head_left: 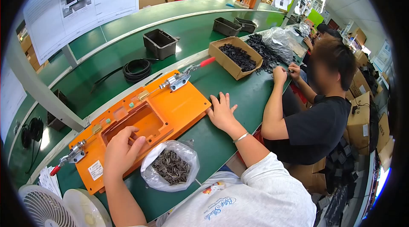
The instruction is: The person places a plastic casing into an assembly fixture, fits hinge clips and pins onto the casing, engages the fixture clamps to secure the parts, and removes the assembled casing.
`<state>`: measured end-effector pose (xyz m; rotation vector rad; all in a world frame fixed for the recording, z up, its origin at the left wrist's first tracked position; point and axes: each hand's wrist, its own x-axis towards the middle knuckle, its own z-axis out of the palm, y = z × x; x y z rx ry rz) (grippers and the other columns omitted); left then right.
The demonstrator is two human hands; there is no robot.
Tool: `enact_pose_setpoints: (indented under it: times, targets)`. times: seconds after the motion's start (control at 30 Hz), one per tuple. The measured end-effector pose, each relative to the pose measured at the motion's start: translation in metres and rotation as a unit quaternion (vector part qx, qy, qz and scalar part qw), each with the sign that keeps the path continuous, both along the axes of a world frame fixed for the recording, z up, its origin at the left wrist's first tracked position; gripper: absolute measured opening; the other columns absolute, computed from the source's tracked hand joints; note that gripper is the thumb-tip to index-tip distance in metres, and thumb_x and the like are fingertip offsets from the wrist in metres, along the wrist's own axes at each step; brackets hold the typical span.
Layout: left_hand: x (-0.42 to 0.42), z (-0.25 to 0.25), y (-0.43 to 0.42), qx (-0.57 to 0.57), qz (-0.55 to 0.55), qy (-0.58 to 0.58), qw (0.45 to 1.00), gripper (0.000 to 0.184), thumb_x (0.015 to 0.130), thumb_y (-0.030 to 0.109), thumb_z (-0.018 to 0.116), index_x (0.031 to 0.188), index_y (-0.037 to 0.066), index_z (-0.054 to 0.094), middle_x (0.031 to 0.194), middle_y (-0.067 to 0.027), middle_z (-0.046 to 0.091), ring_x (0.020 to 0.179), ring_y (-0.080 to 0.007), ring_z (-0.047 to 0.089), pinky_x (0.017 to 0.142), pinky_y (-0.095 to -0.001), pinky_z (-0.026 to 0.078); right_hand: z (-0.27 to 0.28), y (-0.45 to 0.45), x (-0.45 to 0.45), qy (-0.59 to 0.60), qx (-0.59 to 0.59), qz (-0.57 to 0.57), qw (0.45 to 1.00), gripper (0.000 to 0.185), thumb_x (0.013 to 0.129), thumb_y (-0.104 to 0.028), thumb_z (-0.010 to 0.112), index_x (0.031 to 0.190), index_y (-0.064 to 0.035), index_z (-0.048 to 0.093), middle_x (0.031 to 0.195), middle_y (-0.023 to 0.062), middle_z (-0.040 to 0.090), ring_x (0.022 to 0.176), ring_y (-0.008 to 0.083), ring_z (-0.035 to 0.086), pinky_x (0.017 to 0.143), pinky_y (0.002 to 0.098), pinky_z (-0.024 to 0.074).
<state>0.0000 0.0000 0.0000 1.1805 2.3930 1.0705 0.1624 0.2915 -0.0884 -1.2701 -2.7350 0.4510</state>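
Note:
My left hand [122,150] rests over the near-left part of an orange fixture plate [185,99], beside its rectangular recess [147,118]. Its thumb and bent forefinger are apart, with nothing visible between them; the other fingers are partly hidden. My right hand [222,111] lies with spread fingers at the plate's right edge, palm down and holding nothing. Toggle clamps with red handles sit at both ends, one clamp [179,80] at the far right and another clamp [76,154] at the left. Close to my left hand stands a clear plastic bag [194,169] full of small metal pins [171,166].
A cardboard box [223,63] of black parts and a loose black pile [264,52] lie to the right. Behind the fixture are a black bin [159,44] and coiled black strip [137,70]. A co-worker [319,107] sits at right; a white fan [44,208] stands lower left.

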Motion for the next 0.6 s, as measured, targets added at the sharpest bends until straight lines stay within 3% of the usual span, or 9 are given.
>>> enact_pose_setpoints:
  times: [0.07, 0.13, 0.27, 0.43, 0.47, 0.53, 0.6]
  targets:
    - [0.001, 0.001, 0.001, 0.007, 0.006, 0.008, 1.000, 0.036, 0.085, 0.027, 0.066, 0.106, -0.002, 0.060, 0.085, -0.0136, 0.066, 0.072, -0.0231, 0.065, 0.067, -0.0341, 0.051, -0.009, 0.003, -0.004, 0.045, 0.051, 0.030, 0.997, 0.046, 0.093, -0.026, 0.053, 0.132, -0.0057, 0.042, 0.146, 0.0264, 0.026, 0.138, 0.0487, 0.016, 0.100, 0.0751, 0.0177]
    - [0.003, -0.003, 0.000, 0.016, 0.003, 0.011, 1.000, 0.036, 0.085, 0.028, 0.065, 0.106, -0.002, 0.060, 0.085, -0.0136, 0.066, 0.072, -0.0232, 0.065, 0.067, -0.0341, 0.051, -0.020, 0.015, -0.005, 0.090, 0.084, 0.054, 0.991, 0.039, 0.093, -0.021, 0.051, 0.128, -0.0050, 0.044, 0.143, 0.0276, 0.029, 0.136, 0.0501, 0.020, 0.100, 0.0756, 0.0185]
    - [0.000, -0.003, -0.002, 0.007, -0.003, 0.017, 1.000, 0.038, 0.085, 0.030, 0.065, 0.106, -0.001, 0.061, 0.088, -0.0135, 0.066, 0.073, -0.0239, 0.065, 0.068, -0.0350, 0.051, -0.031, 0.040, -0.021, 0.123, 0.118, 0.067, 0.983, 0.032, 0.093, -0.016, 0.051, 0.123, -0.0033, 0.049, 0.138, 0.0233, 0.038, 0.134, 0.0468, 0.027, 0.103, 0.0673, 0.0267]
    - [-0.003, -0.005, -0.003, -0.014, -0.009, 0.020, 1.000, 0.044, 0.085, 0.037, 0.065, 0.109, 0.000, 0.060, 0.090, -0.0135, 0.066, 0.078, -0.0249, 0.065, 0.070, -0.0361, 0.051, -0.025, 0.050, -0.036, 0.135, 0.086, 0.018, 0.987, 0.031, 0.092, -0.015, 0.053, 0.121, -0.0065, 0.053, 0.135, 0.0183, 0.043, 0.134, 0.0392, 0.033, 0.104, 0.0645, 0.0271]
    - [-0.003, -0.005, -0.004, -0.015, -0.008, 0.019, 1.000, 0.045, 0.085, 0.038, 0.065, 0.109, 0.000, 0.060, 0.092, -0.0139, 0.066, 0.079, -0.0252, 0.066, 0.071, -0.0364, 0.051, -0.028, 0.045, -0.039, 0.173, 0.158, -0.009, 0.972, 0.029, 0.091, -0.014, 0.054, 0.119, -0.0058, 0.055, 0.133, 0.0169, 0.046, 0.130, 0.0349, 0.039, 0.102, 0.0611, 0.0306]
    - [-0.003, -0.005, -0.005, -0.018, -0.006, 0.003, 1.000, 0.047, 0.086, 0.040, 0.064, 0.110, 0.001, 0.060, 0.096, -0.0155, 0.067, 0.084, -0.0275, 0.067, 0.074, -0.0377, 0.052, -0.007, 0.041, -0.037, 0.311, 0.185, 0.034, 0.932, 0.024, 0.090, -0.011, 0.054, 0.113, -0.0042, 0.059, 0.124, 0.0146, 0.054, 0.121, 0.0313, 0.048, 0.099, 0.0539, 0.0352]
    - [-0.004, -0.003, -0.004, -0.038, -0.010, 0.012, 0.999, 0.047, 0.085, 0.041, 0.064, 0.110, 0.001, 0.061, 0.098, -0.0170, 0.067, 0.087, -0.0300, 0.066, 0.076, -0.0392, 0.051, 0.030, 0.018, -0.039, 0.433, 0.183, 0.080, 0.879, 0.015, 0.087, -0.002, 0.056, 0.101, -0.0006, 0.062, 0.104, 0.0135, 0.062, 0.099, 0.0273, 0.059, 0.085, 0.0385, 0.0453]
